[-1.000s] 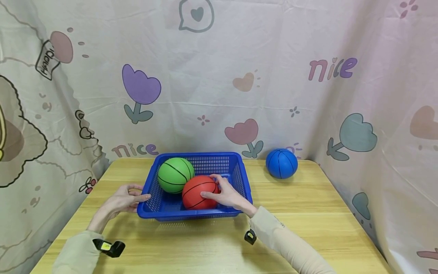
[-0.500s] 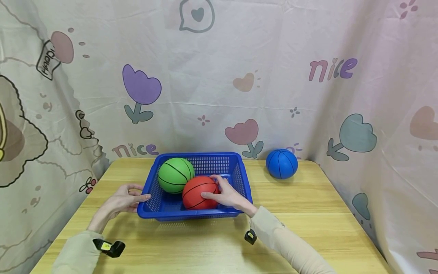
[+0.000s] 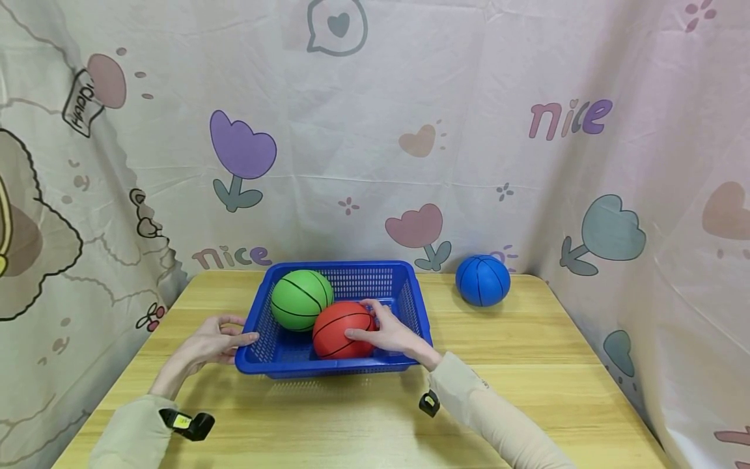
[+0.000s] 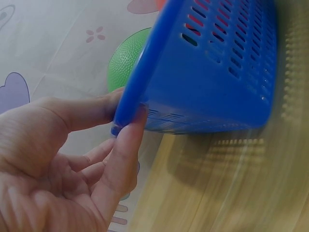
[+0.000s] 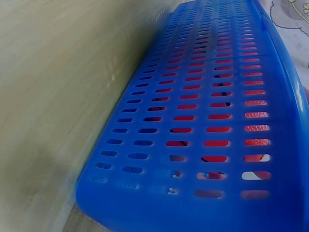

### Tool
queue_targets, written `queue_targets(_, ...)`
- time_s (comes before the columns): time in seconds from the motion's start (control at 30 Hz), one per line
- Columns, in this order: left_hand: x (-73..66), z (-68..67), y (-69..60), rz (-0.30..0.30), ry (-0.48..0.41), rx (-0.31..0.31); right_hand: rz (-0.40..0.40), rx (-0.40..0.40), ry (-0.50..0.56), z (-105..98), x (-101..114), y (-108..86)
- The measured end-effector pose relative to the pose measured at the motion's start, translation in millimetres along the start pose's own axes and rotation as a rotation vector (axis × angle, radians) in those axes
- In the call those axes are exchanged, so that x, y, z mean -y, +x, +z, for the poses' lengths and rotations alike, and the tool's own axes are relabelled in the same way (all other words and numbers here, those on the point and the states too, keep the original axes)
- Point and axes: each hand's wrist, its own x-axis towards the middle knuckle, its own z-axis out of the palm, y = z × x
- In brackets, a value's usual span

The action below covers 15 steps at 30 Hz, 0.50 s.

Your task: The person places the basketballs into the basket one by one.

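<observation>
A blue basket (image 3: 336, 367) with slotted walls holds a green ball (image 3: 301, 301) and a red ball (image 3: 340, 332), both marked with black basketball lines. My left hand (image 3: 209, 340) pinches the basket's left rim between thumb and fingers; the left wrist view shows this hand (image 4: 53, 174) gripping the rim edge closely. Inside the basket, my right hand (image 3: 389, 331) holds the red ball's right side, thumb on the near face and fingers curled over the far side. Only the slotted front wall (image 5: 145, 198) fills the right wrist view, with red showing through and that hand mostly hidden.
A blue ball (image 3: 483, 281) sits at the back right of the wooden table (image 3: 515, 371), apart from the basket. Behind the table hangs a patterned cloth (image 3: 328, 130), which also closes off both sides.
</observation>
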Motion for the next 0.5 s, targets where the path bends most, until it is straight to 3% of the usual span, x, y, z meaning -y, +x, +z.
queue_targets(0.5,2.2,-0.5,1.0,0.011,-0.007,0.008,0.007,0.015,0.003,-3.9,1.6,-0.8)
